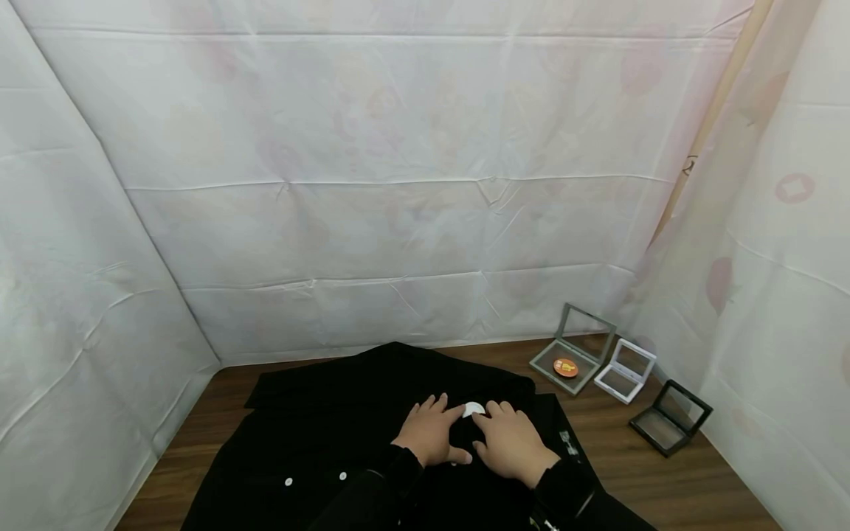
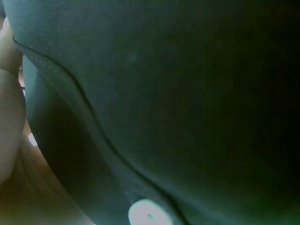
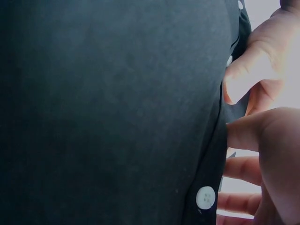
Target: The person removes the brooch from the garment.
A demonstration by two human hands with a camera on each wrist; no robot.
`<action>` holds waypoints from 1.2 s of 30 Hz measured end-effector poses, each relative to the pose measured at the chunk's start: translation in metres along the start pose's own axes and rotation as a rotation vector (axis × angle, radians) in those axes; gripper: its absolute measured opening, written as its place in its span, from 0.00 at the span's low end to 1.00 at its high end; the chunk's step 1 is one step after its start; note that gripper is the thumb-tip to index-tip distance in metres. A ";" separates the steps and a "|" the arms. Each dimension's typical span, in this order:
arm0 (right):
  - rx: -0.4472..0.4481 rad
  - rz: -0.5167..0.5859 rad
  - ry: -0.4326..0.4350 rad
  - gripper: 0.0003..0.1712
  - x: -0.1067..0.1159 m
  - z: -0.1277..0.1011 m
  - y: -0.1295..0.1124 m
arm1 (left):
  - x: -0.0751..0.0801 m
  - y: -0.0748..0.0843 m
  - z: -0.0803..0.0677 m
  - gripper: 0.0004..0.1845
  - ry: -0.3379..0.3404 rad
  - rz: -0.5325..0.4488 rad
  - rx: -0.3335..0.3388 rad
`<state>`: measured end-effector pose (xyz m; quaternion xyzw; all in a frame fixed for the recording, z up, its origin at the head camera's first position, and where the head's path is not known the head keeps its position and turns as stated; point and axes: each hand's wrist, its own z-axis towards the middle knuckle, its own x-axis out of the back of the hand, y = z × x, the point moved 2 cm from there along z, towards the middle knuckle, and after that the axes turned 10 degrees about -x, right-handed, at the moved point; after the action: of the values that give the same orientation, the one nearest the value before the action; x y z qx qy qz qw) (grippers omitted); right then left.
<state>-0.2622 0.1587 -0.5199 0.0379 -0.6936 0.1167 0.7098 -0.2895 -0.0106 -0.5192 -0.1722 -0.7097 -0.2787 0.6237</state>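
A black button-up garment (image 1: 345, 424) is spread over the wooden table. My left hand (image 1: 432, 431) rests on it, its fingers extended and its thumb pointing right. From the other side my right hand (image 1: 511, 442) lies on the cloth, its fingers reaching toward the left hand. Between the two index fingertips shows a smooth white piece with a rounded edge (image 1: 474, 408); its lower part is hidden, so I cannot tell its kind. White buttons (image 3: 206, 198) run along the garment's edge in the right wrist view. One button (image 2: 149, 213) shows in the left wrist view.
At the right stand three open square cases: a grey one (image 1: 589, 357) with an orange round badge (image 1: 566, 367) in it, a white one (image 1: 626, 371) and a black one (image 1: 671, 418). White cloth (image 1: 398, 221) walls the table at the back and both sides.
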 end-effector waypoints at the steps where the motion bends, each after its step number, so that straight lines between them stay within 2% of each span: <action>1: 0.001 -0.003 -0.001 0.28 -0.001 0.000 0.000 | 0.000 0.000 0.000 0.48 0.001 -0.004 0.000; 11: 0.006 0.001 -0.012 0.29 0.000 -0.001 -0.001 | 0.002 -0.001 -0.002 0.48 -0.004 -0.043 -0.002; 24: -0.006 0.015 -0.062 0.30 0.001 0.004 0.001 | 0.003 -0.001 -0.001 0.47 0.003 -0.044 0.003; 36: 0.002 0.010 -0.075 0.29 0.002 0.004 0.001 | 0.002 0.001 -0.001 0.47 -0.008 -0.028 0.008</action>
<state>-0.2667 0.1591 -0.5178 0.0397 -0.7197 0.1193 0.6828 -0.2882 -0.0108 -0.5165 -0.1607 -0.7156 -0.2838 0.6177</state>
